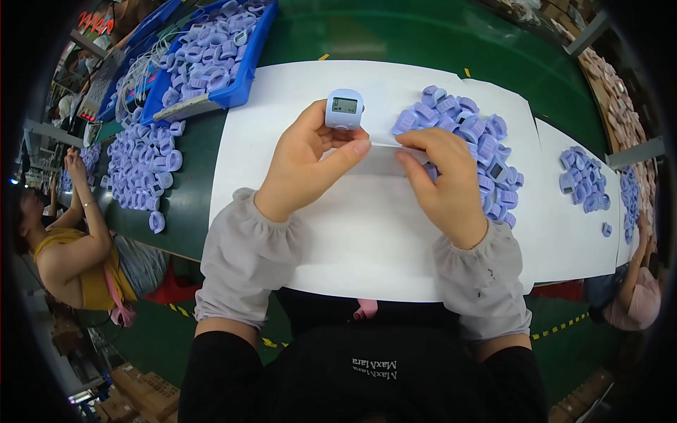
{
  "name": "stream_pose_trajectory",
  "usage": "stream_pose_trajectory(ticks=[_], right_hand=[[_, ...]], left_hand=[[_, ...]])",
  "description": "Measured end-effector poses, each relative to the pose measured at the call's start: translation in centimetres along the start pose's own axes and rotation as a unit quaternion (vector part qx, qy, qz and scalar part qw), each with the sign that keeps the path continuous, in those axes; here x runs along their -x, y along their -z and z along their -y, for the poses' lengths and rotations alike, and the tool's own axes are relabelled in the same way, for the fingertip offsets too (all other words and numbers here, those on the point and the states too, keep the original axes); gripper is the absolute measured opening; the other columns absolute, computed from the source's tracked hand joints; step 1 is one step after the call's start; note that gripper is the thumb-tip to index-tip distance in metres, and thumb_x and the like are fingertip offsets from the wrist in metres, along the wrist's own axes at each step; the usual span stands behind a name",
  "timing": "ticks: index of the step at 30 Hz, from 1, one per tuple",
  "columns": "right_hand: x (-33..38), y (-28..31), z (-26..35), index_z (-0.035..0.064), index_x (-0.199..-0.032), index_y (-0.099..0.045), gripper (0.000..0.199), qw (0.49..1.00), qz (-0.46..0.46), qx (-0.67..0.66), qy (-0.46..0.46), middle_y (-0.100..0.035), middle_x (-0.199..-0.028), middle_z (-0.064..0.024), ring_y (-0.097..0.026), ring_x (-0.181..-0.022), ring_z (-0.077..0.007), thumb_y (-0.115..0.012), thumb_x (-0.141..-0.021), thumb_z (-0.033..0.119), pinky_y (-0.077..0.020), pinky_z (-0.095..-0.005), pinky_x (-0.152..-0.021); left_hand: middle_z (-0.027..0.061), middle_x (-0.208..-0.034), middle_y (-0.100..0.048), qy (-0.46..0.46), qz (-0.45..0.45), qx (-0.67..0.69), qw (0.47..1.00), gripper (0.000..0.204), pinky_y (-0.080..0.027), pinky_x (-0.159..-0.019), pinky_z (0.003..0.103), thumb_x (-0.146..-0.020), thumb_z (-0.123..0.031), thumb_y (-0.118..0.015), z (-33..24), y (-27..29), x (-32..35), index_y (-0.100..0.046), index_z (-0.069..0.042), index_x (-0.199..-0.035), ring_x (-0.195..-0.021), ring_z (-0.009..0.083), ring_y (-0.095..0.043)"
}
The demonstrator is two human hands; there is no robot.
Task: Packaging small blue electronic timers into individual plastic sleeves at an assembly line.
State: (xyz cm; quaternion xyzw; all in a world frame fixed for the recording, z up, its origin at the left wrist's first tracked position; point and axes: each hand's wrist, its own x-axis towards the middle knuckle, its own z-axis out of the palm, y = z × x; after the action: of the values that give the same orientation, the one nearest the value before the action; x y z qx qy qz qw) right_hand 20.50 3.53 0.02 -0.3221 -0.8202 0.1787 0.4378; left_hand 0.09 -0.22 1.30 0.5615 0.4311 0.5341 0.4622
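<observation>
My left hand (305, 156) is closed around a lavender watch-like device (345, 109), its rounded face upright and turned toward me. Dark marks show on the device's small grey display. Close beside it, my right hand (446, 175) is bent in a pinch. A thin white strip (383, 145) runs between the left thumb tip and the right fingertips; what kind of thing it is cannot be made out. Behind and beside my right hand lies a pile of similar lavender devices (486, 151), partly hidden by that hand. Grey sleeve covers wrap both my forearms.
White sheeting (352, 261) covers the table before me. A blue bin (243, 83) full of lavender devices stands far left, with another pile (141, 166) below it. A smaller pile (584, 180) lies right. People sit at left (84, 261) and right (635, 299).
</observation>
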Motion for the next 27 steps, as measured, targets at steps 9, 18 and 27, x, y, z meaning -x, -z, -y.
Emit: stream_pose_trajectory(ticks=[9,18,27], right_hand=[[-0.1,-1.0,1.3,0.006,-0.093,-0.069,0.024,0.982,-0.078,0.134,0.11,-0.059,-0.083,-0.0026,-0.055,-0.077,-0.0214,-0.073,-0.07,-0.001,-0.038,-0.0332,-0.071],[0.2,-1.1,1.7,0.0044,-0.085,-0.067,0.018,0.996,-0.07,0.041,0.029,-0.058,-0.08,-0.0042,-0.053,-0.074,-0.0196,-0.073,-0.069,-0.002,-0.0409,-0.0294,-0.068],[0.2,1.1,1.7,0.0023,-0.081,-0.06,0.011,0.956,0.056,-0.257,-0.129,-0.059,-0.091,-0.0056,-0.053,-0.084,-0.0142,-0.066,-0.076,-0.005,-0.0425,-0.0265,-0.076]], left_hand=[[0.0057,-0.1,-0.061,0.032,-0.049,0.031,0.998,0.032,-0.049,-0.076,0.021,-0.089,-0.004,-0.067,-0.2,-0.6,0.2,-0.053,0.003,-0.116,-0.087,0.0082,-0.06],[0.006,-0.098,-0.062,0.023,-0.04,0.011,0.999,0.032,-0.051,-0.077,0.023,-0.088,-0.005,-0.068,0.1,-1.0,0.3,-0.054,0.004,-0.116,-0.088,0.0096,-0.061],[0.0067,-0.098,-0.064,0.03,0.034,-0.059,0.997,0.03,-0.05,-0.079,0.027,-0.089,-0.015,-0.067,0.2,0.6,0.1,-0.058,0.003,-0.11,-0.088,0.0123,-0.06]])
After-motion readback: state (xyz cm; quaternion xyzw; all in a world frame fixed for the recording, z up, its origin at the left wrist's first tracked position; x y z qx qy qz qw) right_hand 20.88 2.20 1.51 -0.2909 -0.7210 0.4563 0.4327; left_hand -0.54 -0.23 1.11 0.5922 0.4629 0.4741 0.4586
